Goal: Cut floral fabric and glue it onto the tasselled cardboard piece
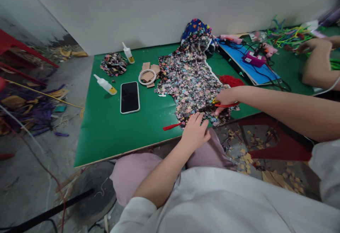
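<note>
Black floral fabric (188, 75) lies spread over the green table, its lower edge near the table's front. My right hand (225, 96) is closed round scissors (227, 105) with red and yellow handles; their dark blades point left over the cloth, and I cannot tell whether they are apart. My left hand (194, 131) rests on the fabric's front edge, its fingers stretched out and flat, just left of the blades. A red tassel-like strip (171, 127) sticks out left of my left hand. Beyond my right hand sits a bundle of red yarn (231, 81).
On the green table (106, 134) are a phone (130, 97), two glue bottles (106, 85) (128, 54), a white ring (147, 77) on cardboard pieces, and crumpled floral cloth (113, 64). Glue guns (231, 39) and cables lie right. Another person's hand (310, 47) is near colourful strips (287, 34).
</note>
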Motion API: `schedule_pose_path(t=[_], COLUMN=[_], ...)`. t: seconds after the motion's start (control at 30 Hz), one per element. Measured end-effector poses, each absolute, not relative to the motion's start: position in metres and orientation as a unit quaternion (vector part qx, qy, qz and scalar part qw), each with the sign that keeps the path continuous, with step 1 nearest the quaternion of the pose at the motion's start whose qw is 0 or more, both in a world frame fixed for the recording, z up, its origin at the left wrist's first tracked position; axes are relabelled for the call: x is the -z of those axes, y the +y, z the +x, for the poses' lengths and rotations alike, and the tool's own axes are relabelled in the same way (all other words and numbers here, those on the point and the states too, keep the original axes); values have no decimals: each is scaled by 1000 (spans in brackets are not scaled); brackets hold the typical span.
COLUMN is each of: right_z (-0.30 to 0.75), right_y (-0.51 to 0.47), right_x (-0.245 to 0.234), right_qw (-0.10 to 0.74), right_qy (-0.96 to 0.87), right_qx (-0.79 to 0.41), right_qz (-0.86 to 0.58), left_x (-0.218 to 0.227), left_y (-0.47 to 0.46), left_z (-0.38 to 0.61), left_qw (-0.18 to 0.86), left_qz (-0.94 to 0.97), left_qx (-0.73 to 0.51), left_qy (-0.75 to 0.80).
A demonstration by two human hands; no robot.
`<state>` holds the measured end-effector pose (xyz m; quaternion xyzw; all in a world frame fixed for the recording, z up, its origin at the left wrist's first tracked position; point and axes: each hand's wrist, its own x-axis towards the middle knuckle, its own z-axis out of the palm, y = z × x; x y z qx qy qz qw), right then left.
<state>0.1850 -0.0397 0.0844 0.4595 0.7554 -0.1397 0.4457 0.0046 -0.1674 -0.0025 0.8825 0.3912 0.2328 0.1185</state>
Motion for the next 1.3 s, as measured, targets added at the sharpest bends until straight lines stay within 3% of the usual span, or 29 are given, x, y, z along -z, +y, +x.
schedule_pose_path(t=[0.7,1.3], right_z=[187,179], right_y=[-45,-43], right_x=[-76,-84], right_qw=[403,424], right_qy=[771,757], right_qx=[116,140], right_qz=[480,477], left_x=[4,3], left_y=[-167,-167], left_z=[6,6], left_qw=[112,123], left_qz=[885,883], left_qx=[-235,-234], left_qy=[387,387])
